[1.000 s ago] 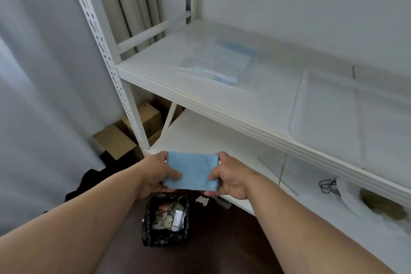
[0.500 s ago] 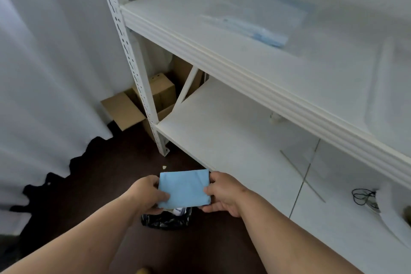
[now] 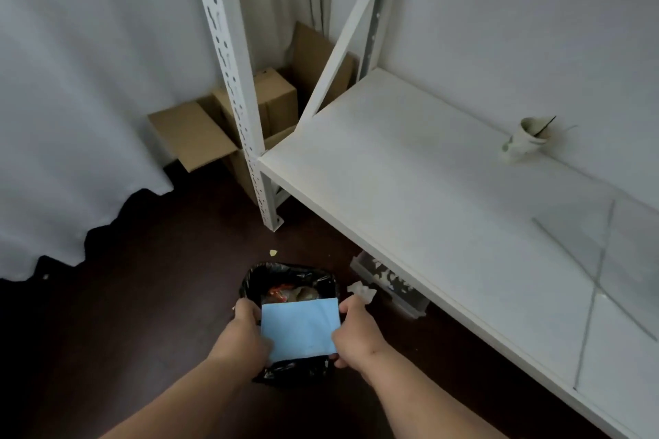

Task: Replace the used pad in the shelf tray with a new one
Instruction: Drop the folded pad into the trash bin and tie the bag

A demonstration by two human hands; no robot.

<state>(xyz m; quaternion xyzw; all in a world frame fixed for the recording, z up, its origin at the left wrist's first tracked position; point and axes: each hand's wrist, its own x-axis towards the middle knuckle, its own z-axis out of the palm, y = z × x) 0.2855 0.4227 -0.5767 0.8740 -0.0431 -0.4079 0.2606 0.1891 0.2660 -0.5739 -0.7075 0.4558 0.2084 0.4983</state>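
Disposal stage of the task is judged to be in hand: the folded blue pad point(image 3: 300, 329) is held directly over the black-lined waste bin point(image 3: 290, 281) on the dark floor, not yet released. It is taken to be the used pad, since it is poised above rubbish, though no stain can be made out on the face shown. The pad is gripped at both side edges; the left hand point(image 3: 246, 330) is closed on the left edge with fingers curled behind and thumb at the front, and the right hand point(image 3: 358, 328) is pinched on the right edge in the same way. Pad is seen as a flat, neatly squared rectangle, pale blue, smooth, slightly lighter along the lower margin, with no sag between the hands. Bin contents are partly visible beyond the pad's top edge: crumpled wrappers, reddish and brown. A scrap of white paper point(image 3: 362, 290) lies on the floor just beside the bin. The lower shelf point(image 3: 410, 189) stands to the right, bare but for a small tipped cup point(image 3: 527, 141) near the wall. The tray is not in view. Still to be done, as judged: dropping the pad, fetching a fresh one, laying it in the tray.
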